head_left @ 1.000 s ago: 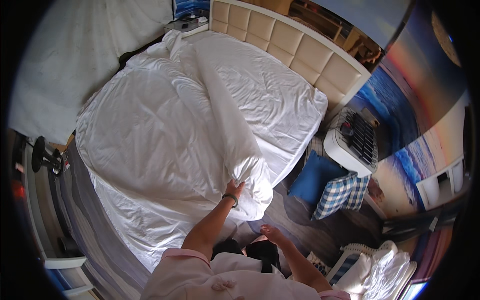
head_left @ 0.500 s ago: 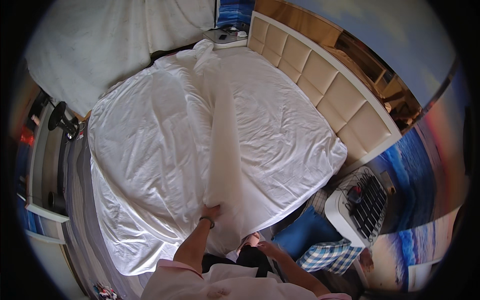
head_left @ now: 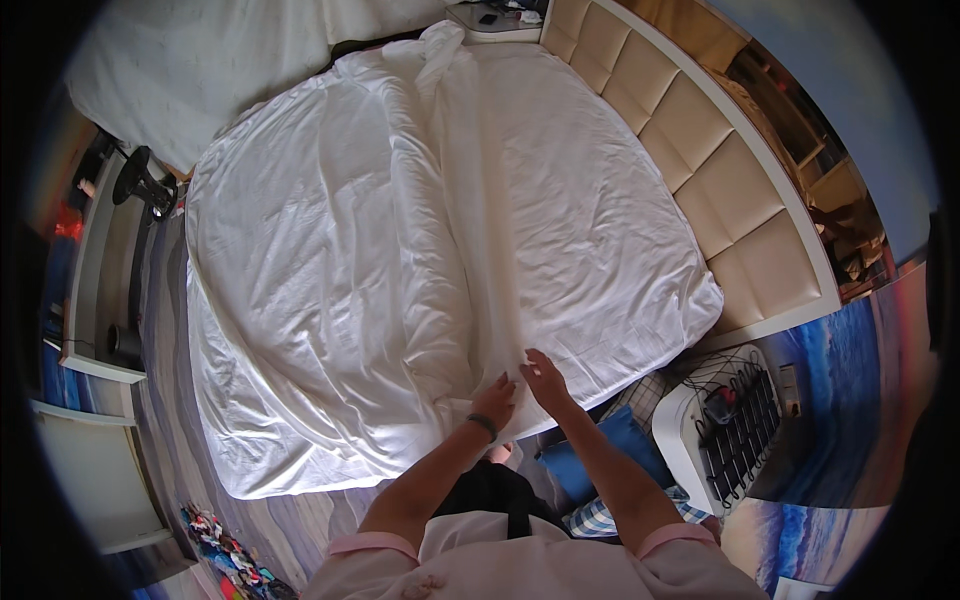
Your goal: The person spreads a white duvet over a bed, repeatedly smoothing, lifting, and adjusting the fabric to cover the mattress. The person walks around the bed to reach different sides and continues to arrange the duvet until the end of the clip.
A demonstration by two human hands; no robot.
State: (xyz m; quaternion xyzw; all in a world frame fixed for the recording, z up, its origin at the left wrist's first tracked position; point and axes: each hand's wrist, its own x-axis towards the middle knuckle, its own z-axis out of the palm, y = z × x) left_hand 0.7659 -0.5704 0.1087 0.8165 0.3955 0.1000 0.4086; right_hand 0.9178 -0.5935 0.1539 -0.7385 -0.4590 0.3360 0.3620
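A white bed sheet (head_left: 600, 190) covers the wide bed, with a thick rumpled ridge of white cloth (head_left: 425, 230) running from the far edge towards me. My left hand (head_left: 494, 398), a dark bracelet at its wrist, is closed on the sheet at the near edge, beside the ridge's end. Just to its right, my right hand (head_left: 545, 382) has its fingers bent and pinched at the same sheet. A pale, smoother band of cloth stretches away from between the hands. The exact grip of the fingertips is small and hard to make out.
A padded beige headboard (head_left: 690, 145) borders the bed's right side. At the near right are a white nightstand (head_left: 683, 440) with a black rack, a blue pillow (head_left: 580, 465) and checked cloth (head_left: 590, 517). A black stool-like object (head_left: 150, 185) stands left, and a colourful pile (head_left: 230, 555) lies lower left.
The raised fold of cloth has come down flatter and moved right. My left hand has shifted right and forward, and my right hand has come up from beside my body onto the bed edge.
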